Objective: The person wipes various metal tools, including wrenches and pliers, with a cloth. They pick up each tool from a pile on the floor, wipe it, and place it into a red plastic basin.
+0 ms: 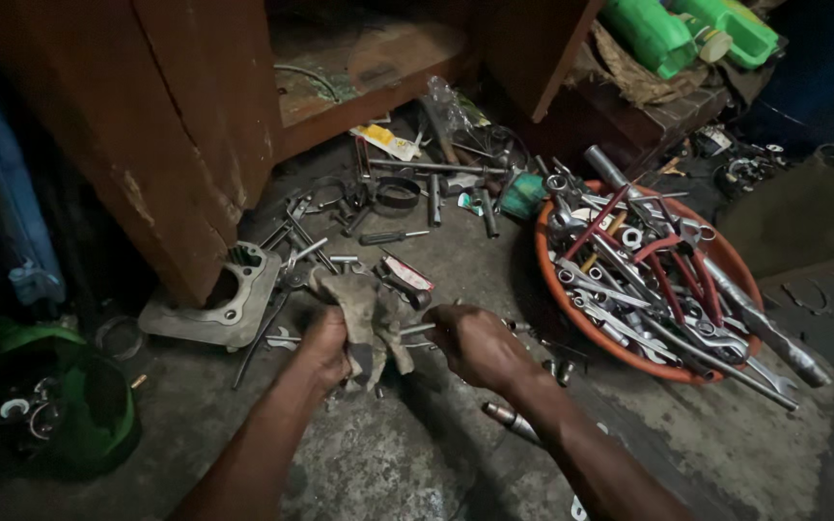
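Hands clenched, left (325,342) on rag (367,314), right (475,342) on metal rod (419,329), orange basin (571,304) full of wrenches (649,275)

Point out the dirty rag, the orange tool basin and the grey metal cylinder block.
dirty rag (367,318), head view, middle of the cloth.
orange tool basin (540,253), head view, its left rim.
grey metal cylinder block (248,307), head view, flat face right of the bore.

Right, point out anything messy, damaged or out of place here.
Loose tools and metal parts lie strewn across the floor instead of in the orange basin, which is heaped over its rim. The wooden cabinet has chipped patches. The left hand holds a grimy rag.
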